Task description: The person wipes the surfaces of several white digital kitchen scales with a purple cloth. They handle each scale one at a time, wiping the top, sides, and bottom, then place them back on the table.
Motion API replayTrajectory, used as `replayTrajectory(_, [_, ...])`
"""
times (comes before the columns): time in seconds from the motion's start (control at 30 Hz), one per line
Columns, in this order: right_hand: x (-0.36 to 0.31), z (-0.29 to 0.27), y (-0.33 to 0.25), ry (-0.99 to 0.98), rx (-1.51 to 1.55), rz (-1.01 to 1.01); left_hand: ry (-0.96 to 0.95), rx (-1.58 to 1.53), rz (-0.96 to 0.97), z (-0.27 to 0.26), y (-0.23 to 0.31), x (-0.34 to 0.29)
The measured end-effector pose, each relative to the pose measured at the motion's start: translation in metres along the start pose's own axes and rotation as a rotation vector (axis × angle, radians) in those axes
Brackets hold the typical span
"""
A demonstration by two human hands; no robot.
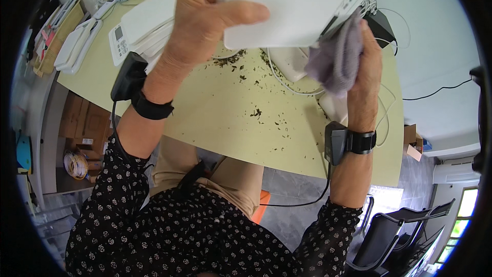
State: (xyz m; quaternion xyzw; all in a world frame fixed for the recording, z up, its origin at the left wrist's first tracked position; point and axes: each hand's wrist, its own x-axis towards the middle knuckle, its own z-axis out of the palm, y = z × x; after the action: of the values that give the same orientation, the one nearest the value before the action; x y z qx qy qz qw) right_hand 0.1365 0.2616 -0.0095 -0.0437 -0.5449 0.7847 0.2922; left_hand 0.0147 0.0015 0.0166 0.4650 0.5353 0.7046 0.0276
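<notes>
White flat device point(292, 5): a slim plastic unit with rounded corners and a row of slots along its right edge, held up above the worktop point(225, 113), tilted, near the top of the view. Left hand point(205, 18): fingers wrapped behind the device, thumb laid across its near face, gripping it firmly. Right hand point(366, 66): fingers closed around a grey cloth point(335, 59), bunched and pressed against the device's right edge by the slots. Both wrists carry black straps with small black boxes, cables running down to the body.

Worktop: pale yellow-green, curved front edge, strewn with dark crumbs and flecks of debris point(256, 113) below the device. Behind the device lie further white units and loose white cables point(287, 79), partly hidden. To the left, a stack of white flat devices point(148, 20) and a white desk telephone point(77, 46), well apart from the hands. Lower right, on the floor, a black chair point(389, 231).
</notes>
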Motion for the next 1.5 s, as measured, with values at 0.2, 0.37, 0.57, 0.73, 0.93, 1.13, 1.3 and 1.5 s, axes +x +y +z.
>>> replayTrajectory(0.2, [-0.004,0.006,0.001,-0.067,0.021,0.032,0.091,0.154,0.057,0.008,0.001,-0.010])
replayTrajectory(0.37, [-0.008,0.011,-0.002,-0.009,-0.019,0.011,0.081,0.063,-0.001,-0.006,0.005,-0.017])
replayTrajectory(0.57, [-0.009,0.017,-0.001,-0.030,0.017,-0.038,0.150,-0.058,-0.123,-0.010,-0.001,-0.025])
replayTrajectory(0.73, [-0.011,0.017,-0.001,-0.112,0.004,0.037,0.105,0.194,0.044,-0.010,0.007,-0.024])
replayTrajectory(0.93, [-0.013,0.021,0.002,-0.072,-0.056,-0.024,-0.013,0.348,0.083,-0.017,0.029,-0.023])
replayTrajectory(1.13, [-0.019,0.031,0.001,0.015,-0.101,0.014,0.026,0.318,-0.044,-0.021,0.043,-0.017])
replayTrajectory(1.3, [-0.023,0.037,0.006,-0.122,-0.186,-0.036,0.005,0.097,-0.122,-0.025,0.038,-0.009])
replayTrajectory(1.5, [-0.013,0.015,-0.005,-0.056,0.012,0.076,0.156,-0.140,-0.306,-0.036,0.019,0.004])
